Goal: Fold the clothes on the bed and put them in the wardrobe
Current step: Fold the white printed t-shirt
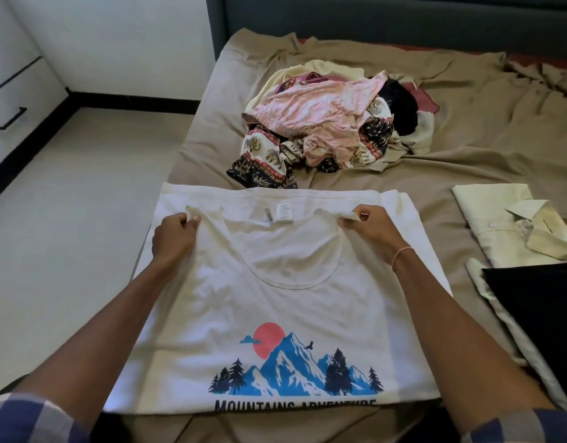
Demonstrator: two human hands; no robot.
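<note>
A white T-shirt (275, 314) lies spread on the bed (467, 139) in the lower centre of the frame. Its front faces up and its neckline points toward the top of the frame. A print (295, 366) of blue mountains, dark trees and a red sun sits low on the shirt, with dark lettering under it at the near edge. A small label (283, 214) shows inside the neck.

The hands are apart, one at each side of the neckline. The left hand (175, 233), at centre left, pinches the shirt's shoulder with curled fingers. The right hand (368, 228), at centre right, grips the other shoulder the same way, with a bit of fabric bunched between thumb and fingers. A thin bracelet (402, 254) circles the right wrist. Checked sleeves show in both bottom corners.

Above the shirt, in the upper centre, is a loose pile (323, 129) of unfolded clothes: pink, cream, black and an elephant-patterned piece. Its near edge lies just beside the shirt's far edge.

At centre right a folded pale shirt (505, 225) with a collar lies on the sheet. Below it, at the right edge, a black garment (544, 314) rests on a pale cloth (486, 292).

A dark headboard (371, 17) runs along the top. Pale floor (68, 219) fills the left side, and a white drawer unit (13, 91) with a black handle stands in the upper left corner.
</note>
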